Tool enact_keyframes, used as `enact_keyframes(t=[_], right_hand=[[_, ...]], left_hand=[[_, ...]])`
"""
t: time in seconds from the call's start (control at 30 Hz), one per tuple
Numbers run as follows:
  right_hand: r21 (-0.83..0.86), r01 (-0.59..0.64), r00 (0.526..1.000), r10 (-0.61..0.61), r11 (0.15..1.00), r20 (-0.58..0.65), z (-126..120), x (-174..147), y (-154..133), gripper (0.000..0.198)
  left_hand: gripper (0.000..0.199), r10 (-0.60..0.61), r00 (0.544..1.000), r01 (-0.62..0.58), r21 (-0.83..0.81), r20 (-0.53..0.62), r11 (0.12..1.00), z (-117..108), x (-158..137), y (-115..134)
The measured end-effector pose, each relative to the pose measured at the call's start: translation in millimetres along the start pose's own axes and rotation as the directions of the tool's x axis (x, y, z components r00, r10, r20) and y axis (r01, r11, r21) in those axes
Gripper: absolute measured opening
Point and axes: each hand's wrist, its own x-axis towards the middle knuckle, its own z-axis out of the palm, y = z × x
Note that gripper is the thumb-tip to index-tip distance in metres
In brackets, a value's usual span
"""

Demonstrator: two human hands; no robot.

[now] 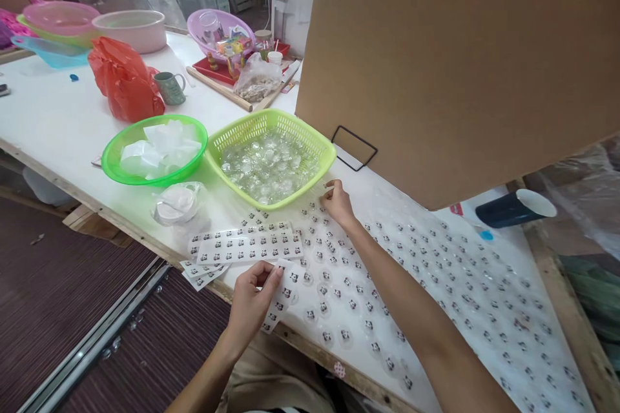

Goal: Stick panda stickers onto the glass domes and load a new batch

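Note:
My left hand (255, 300) pinches a white sheet of panda stickers (289, 281) over the table's front edge. Just below the yellow-green basket (310, 188), my right hand (338, 203) has its fingers curled together; whatever they hold, if anything, is too small to make out. Clear, shiny round pieces (271, 164) fill the basket. More panda sticker sheets (249, 246) lie overlapped left of my hands. Across the table on the right spread many clear round pieces with panda stickers (353, 304), some of them beneath my right forearm.
Left of the basket stand a green bowl (107, 158) holding white paper pieces and a small plastic bag (179, 203). A large cardboard sheet (455, 71) rises behind, near a dark cup (508, 208). Farther back are a red bag (123, 80), a mug (170, 88) and basins (130, 29).

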Motion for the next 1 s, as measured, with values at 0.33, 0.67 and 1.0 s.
enact_keyframes(t=[0.33, 0.67, 1.0], right_hand=[[-0.241, 0.050, 0.987, -0.085, 0.969, -0.139, -2.9, -1.0, -0.1, 0.044], [-0.085, -0.075, 0.995, 0.068, 0.994, -0.074, -34.8, 25.3, 13.3, 0.005], [-0.241, -0.097, 0.995, 0.101, 0.966, 0.004, -25.8, 28.2, 12.2, 0.008]], left_hand=[[0.029, 0.017, 1.000, -0.017, 0.013, -0.011, 1.000, 1.9, 0.0, 2.9], [0.028, 0.023, 1.000, -0.023, 0.012, 0.006, 1.000, 1.1, 0.1, -3.5], [0.029, 0.002, 1.000, -0.002, 0.017, -0.007, 1.000, -1.6, -1.3, -3.1]])
